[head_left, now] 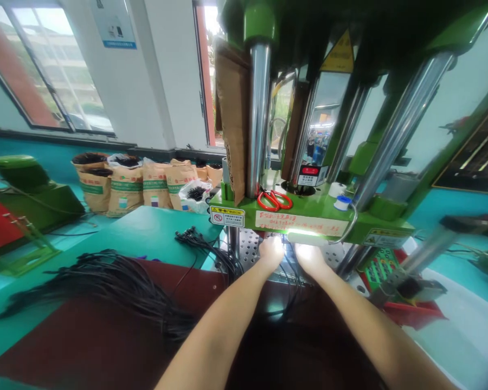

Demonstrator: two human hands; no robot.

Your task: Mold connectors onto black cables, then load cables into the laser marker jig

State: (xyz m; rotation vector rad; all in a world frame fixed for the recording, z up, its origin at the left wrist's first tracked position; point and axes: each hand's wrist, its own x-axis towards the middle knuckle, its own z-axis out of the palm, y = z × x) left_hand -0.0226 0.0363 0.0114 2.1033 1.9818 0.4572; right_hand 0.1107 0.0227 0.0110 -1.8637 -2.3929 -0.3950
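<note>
In the head view, both your hands reach to the far side of the dark red tabletop [28, 352], under the front edge of the green press [244, 205]. Your left hand [272, 251] and your right hand [309, 257] are apart, side by side, with a narrow gap between them. Your fingers are bent out of sight and washed out by the bright lamp bar [315, 238], so you cannot tell from here whether either hand is clamped on anything.

The relation that matters is that gap: the loose black cables [296, 290] lie in it, their long axis running far to near, from between your hands down toward you over the tabletop. They pass close to both wrists; which hand is nearer their far ends cannot be told. A perforated metal plate [250, 246] shows to the left of your left hand, and more of it to the right of your right.

Left of that plate, a smaller cable bundle [211, 249] slants from far left to near right, nearer your left hand. The large cable bundle [117, 287] lies farther left and nearer you, stretched mostly left to right, beside your left forearm.
</note>
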